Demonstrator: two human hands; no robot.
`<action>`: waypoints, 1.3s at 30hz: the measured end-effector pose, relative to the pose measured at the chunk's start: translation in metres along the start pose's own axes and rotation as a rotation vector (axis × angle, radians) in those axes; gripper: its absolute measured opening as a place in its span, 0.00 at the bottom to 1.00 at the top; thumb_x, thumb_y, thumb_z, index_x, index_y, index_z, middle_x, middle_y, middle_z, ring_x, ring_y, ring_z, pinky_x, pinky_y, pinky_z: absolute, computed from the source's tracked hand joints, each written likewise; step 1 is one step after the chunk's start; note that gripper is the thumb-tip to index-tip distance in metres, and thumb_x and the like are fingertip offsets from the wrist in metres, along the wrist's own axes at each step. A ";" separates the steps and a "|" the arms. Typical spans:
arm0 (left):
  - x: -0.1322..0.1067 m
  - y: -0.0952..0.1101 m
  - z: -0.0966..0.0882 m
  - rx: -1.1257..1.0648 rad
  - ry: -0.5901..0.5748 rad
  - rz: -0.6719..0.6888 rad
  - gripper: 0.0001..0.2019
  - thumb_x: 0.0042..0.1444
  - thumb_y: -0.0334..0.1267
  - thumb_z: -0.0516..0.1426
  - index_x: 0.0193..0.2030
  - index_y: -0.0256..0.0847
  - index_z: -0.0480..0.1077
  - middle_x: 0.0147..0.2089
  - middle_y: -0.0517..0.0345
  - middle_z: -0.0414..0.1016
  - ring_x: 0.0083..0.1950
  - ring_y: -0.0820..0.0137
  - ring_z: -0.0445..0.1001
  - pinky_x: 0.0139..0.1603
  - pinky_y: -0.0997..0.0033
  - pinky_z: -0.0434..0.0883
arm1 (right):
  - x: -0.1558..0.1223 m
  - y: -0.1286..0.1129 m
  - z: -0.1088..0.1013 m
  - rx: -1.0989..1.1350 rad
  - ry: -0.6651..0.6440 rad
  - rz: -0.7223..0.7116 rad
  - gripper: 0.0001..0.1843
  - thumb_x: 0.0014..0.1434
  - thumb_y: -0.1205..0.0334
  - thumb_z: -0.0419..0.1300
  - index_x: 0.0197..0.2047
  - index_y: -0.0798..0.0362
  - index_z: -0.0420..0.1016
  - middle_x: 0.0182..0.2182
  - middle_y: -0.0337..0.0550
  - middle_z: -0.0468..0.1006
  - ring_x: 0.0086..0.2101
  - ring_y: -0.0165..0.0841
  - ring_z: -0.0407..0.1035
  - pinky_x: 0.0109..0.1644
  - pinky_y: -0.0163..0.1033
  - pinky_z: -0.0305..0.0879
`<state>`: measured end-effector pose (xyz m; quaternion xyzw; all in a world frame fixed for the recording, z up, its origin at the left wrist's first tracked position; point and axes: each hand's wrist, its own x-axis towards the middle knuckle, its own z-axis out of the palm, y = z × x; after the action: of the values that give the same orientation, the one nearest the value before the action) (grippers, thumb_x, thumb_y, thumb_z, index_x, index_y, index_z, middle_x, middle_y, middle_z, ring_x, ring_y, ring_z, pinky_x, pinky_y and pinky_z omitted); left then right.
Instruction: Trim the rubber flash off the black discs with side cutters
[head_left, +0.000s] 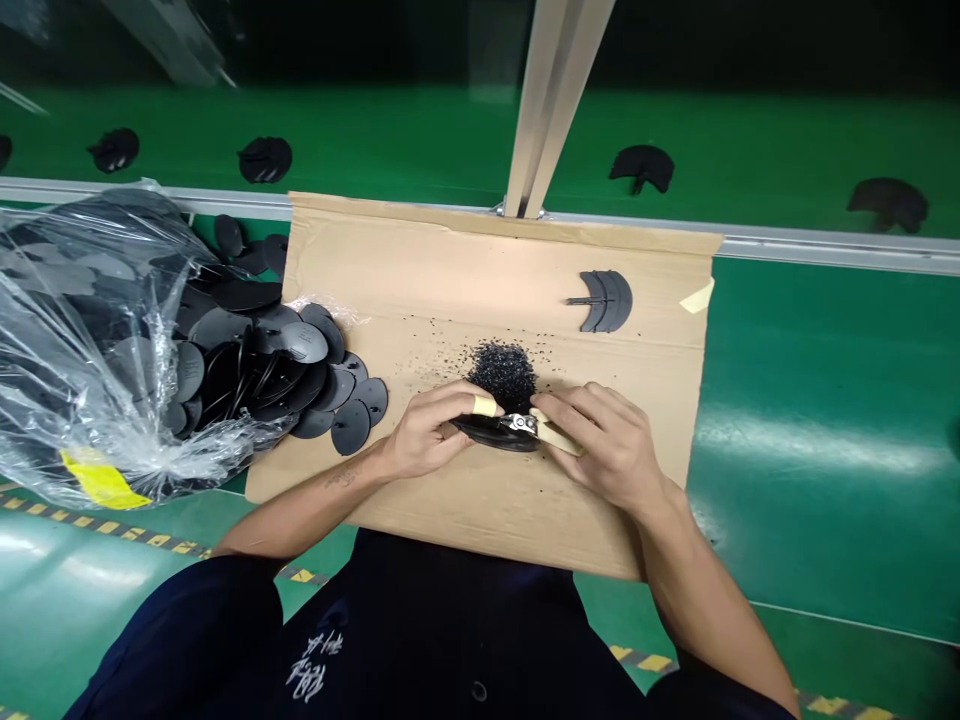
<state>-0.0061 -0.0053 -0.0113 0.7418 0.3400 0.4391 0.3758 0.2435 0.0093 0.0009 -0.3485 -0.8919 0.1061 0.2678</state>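
Observation:
My left hand (435, 428) is closed on the left edge of a round black plastic disc (491, 434), with pale yellow tape around one finger. My right hand (604, 437) grips small cutting pliers (523, 423) by their light-coloured handles. Their metal jaws lie against the upper side of the disc; exactly what sits between them I cannot make out. Just beyond the disc is a heap of small black plastic bits (501, 372), with loose crumbs scattered around it. The cardboard sheet (450, 500) lies under all of this.
To the left, a clear plastic bag (142, 400) spills many black discs (351, 427) onto the cardboard. A curved black part with a stem (609, 301) lies at the back right. Behind the cardboard stands a metal post (556, 110) against a reflective panel.

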 end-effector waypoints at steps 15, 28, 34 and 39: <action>-0.001 -0.002 0.001 0.038 -0.005 0.043 0.09 0.65 0.32 0.61 0.52 0.36 0.75 0.43 0.48 0.80 0.43 0.70 0.79 0.42 0.72 0.77 | -0.002 -0.008 -0.001 0.005 0.047 0.063 0.08 0.68 0.66 0.60 0.47 0.52 0.80 0.35 0.44 0.83 0.32 0.33 0.76 0.36 0.37 0.72; 0.002 0.001 0.003 0.194 0.043 -0.062 0.11 0.66 0.35 0.58 0.53 0.38 0.75 0.42 0.50 0.79 0.43 0.68 0.78 0.43 0.70 0.75 | 0.001 -0.001 -0.002 0.106 0.042 0.230 0.13 0.66 0.66 0.59 0.53 0.53 0.76 0.43 0.50 0.82 0.40 0.41 0.74 0.43 0.45 0.70; 0.011 0.006 0.007 0.100 -0.065 -0.075 0.13 0.67 0.43 0.58 0.51 0.37 0.75 0.41 0.49 0.79 0.41 0.67 0.77 0.43 0.69 0.74 | 0.006 -0.017 -0.002 0.411 0.214 0.198 0.08 0.66 0.63 0.62 0.48 0.49 0.73 0.37 0.45 0.80 0.37 0.38 0.75 0.38 0.41 0.72; 0.052 0.007 -0.019 -0.031 -0.461 -0.043 0.19 0.72 0.48 0.51 0.56 0.35 0.74 0.51 0.43 0.79 0.52 0.63 0.78 0.55 0.67 0.74 | 0.007 -0.012 -0.001 0.359 0.309 0.077 0.10 0.66 0.69 0.57 0.48 0.48 0.73 0.36 0.46 0.80 0.36 0.38 0.76 0.38 0.41 0.71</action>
<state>-0.0024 0.0394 0.0219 0.8092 0.2543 0.2551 0.4641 0.2335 0.0049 0.0092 -0.3412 -0.7932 0.2188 0.4545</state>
